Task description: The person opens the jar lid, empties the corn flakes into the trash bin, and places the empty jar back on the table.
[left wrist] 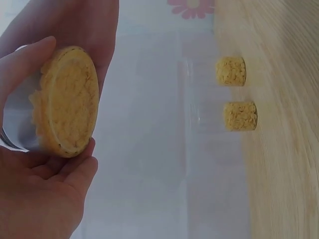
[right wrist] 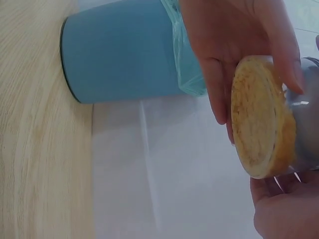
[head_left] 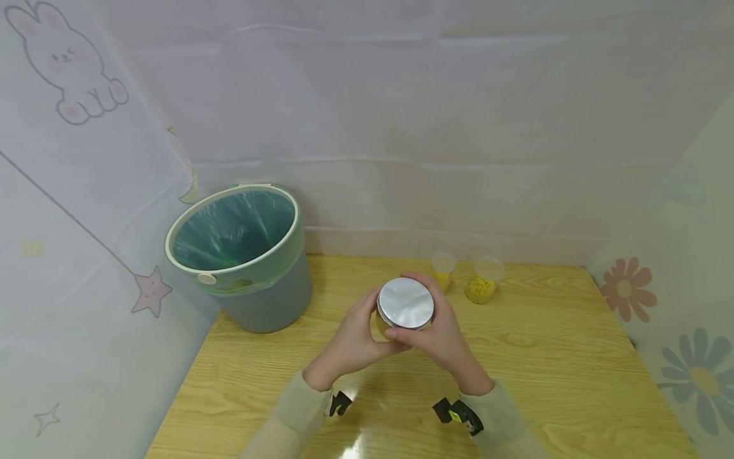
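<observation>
Both hands are holding one jar (right wrist: 271, 117) up off the counter (head_left: 550, 363), in front of the person. The left hand (head_left: 355, 336) is wrapping round the jar's left side and the right hand (head_left: 440, 330) round its right side, so the jar is sitting directly between the two palms. Each grip is pinching the jar, with the fingers curling along the wall and the thumb pressing against it.

The silver lid (head_left: 406, 303) is facing up and showing above both grips. The right hand's fingers are reaching round the far edge of the lid, while its thumb is lying along the near edge. The left thumb is pointing to the right, just below the right one. The round base (left wrist: 72, 102) is facing down toward the counter and showing past the fingers in both wrist views. Yellow flakes (right wrist: 251, 119) are filling the lower part of the jar.

Behind the right hand, a clear cup (head_left: 443, 268) is standing on the counter, and a second clear cup (head_left: 483, 284) is standing near it, farther right; both are holding yellow flakes. To the left of the hands, well apart from the jar, a bin (head_left: 266, 309) is standing with a green liner (head_left: 229, 223) covering its inside and hanging over its rim.
</observation>
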The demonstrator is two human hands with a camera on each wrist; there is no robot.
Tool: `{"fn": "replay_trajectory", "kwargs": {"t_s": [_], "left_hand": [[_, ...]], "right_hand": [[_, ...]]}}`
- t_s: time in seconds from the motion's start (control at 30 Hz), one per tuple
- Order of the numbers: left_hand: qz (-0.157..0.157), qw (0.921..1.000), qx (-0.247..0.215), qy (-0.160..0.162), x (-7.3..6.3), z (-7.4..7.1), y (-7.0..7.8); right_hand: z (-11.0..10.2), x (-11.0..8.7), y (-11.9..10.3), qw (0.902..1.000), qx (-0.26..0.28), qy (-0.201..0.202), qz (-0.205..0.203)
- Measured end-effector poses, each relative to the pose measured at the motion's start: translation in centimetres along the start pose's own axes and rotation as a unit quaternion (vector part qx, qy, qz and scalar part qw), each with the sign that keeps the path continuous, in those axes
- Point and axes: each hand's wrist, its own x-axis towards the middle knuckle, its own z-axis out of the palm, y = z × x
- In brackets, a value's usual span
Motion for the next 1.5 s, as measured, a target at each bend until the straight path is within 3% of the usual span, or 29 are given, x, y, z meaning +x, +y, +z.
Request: {"fn": "replay_trajectory", "kwargs": {"t_s": [0.13, 0.37, 0.6, 0.73, 0.9, 1.1, 1.33, 1.5], "left_hand": [[-0.008, 0.9999, 0.01, -0.002, -0.1, -0.2, 0.0], [-0.031, 0.9993, -0.018, 0.007, -0.2, -0.9, -0.3], [-0.038, 0.9992, -0.014, 0.004, -0.1, -1.3, -0.2], [-0.022, 0.9997, -0.011, -0.002, 0.1, -0.9, -0.2], [-0.005, 0.9998, -0.013, -0.015, 0.1, -0.1, -0.2], [-0.005, 0.9999, -0.007, -0.008, 0.1, 0.2, 0.0], [-0.03, 0.9992, -0.028, -0.002, 0.0, -0.6, 0.1], [-0.044, 0.999, -0.012, 0.006, -0.1, -1.1, -0.2]], "right_hand": [[-0.3, -0.1, 0.1, 1.0, -0.008, 0.0, -0.001], [-1.8, 0.1, 0.3, 0.9972, -0.014, 0.0, -0.073], [-2.2, 0.3, 0.4, 0.9933, -0.001, -0.011, -0.115], [-1.5, 0.2, 0.3, 0.9941, 0.008, -0.015, -0.108], [-0.6, 0.1, 0.0, 0.9983, 0.022, -0.015, -0.052], [-0.4, 0.0, -0.1, 0.9994, 0.021, -0.006, -0.028], [-1.6, 0.1, 0.1, 0.9967, 0.023, -0.003, -0.078], [-2.3, 0.2, 0.1, 0.9942, 0.013, -0.002, -0.106]]}}
